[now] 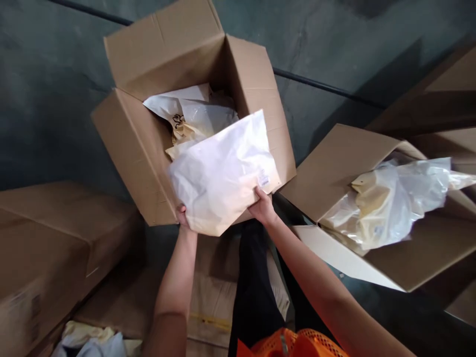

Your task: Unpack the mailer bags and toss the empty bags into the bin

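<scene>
We grip a white plastic packet [223,173] at the middle of our view, our left hand [184,217] closed on its edge at eight o'clock and our right hand [263,206] pinching it at four, thumb near the printed label [263,177]. We hold it over the near side of an open cardboard box [167,42], where bagged packets [211,116] lie toward eleven o'clock. At three o'clock, a second open carton [344,158] holds clear-wrapped packets [383,208].
</scene>
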`<state>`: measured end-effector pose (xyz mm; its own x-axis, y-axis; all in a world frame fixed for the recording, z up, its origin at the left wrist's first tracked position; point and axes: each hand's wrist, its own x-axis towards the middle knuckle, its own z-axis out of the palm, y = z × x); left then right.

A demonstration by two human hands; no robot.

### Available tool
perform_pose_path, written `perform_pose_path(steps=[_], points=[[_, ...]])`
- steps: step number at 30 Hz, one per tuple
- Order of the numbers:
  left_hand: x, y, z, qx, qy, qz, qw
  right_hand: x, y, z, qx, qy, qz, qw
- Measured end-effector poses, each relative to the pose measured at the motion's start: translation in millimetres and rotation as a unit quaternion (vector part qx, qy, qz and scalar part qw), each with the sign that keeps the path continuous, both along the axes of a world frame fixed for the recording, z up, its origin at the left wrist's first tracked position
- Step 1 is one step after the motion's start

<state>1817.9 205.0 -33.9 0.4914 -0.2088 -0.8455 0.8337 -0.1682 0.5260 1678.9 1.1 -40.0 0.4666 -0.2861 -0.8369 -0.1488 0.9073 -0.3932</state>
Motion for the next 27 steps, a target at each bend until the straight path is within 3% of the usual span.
perform_pose_path(steps=[3,6,11,16,21,24,27], points=[[0.3,27.0,-0.4,-0.031,-0.015,0.069,0.997,18.7,1.0,31.4,-0.007,-0.023,-0.045,0.999],[4.3,35.8,-4.2,-0.057,-0.024,0.115,0.991,27.0,0.4,57.6,-0.028,-0.034,-0.062,0.997],[12.7,30.7,-6.1,-0.099,0.002,0.152,0.983,27.3,-0.6,72.8,-0.020,-0.030,-0.077,0.996],[9.3,27.9,-3.9,-0.139,0.002,0.193,0.971,24.7,1.6,61.2,-0.032,-0.034,-0.069,0.996],[32.6,9.9,-6.3,-0.184,-0.078,0.236,0.951,26.9,-10.8,38.6,-0.076,-0.105,0.044,0.991],[63.2,-14.0,-31.8,-0.187,-0.120,0.278,0.935,16.4,-28.9,17.5,-0.123,-0.099,0.162,0.974],[78.5,-36.7,-76.1,-0.104,-0.059,0.317,0.941,-12.8,-46.7,-6.5,-0.174,-0.010,0.260,0.950]])
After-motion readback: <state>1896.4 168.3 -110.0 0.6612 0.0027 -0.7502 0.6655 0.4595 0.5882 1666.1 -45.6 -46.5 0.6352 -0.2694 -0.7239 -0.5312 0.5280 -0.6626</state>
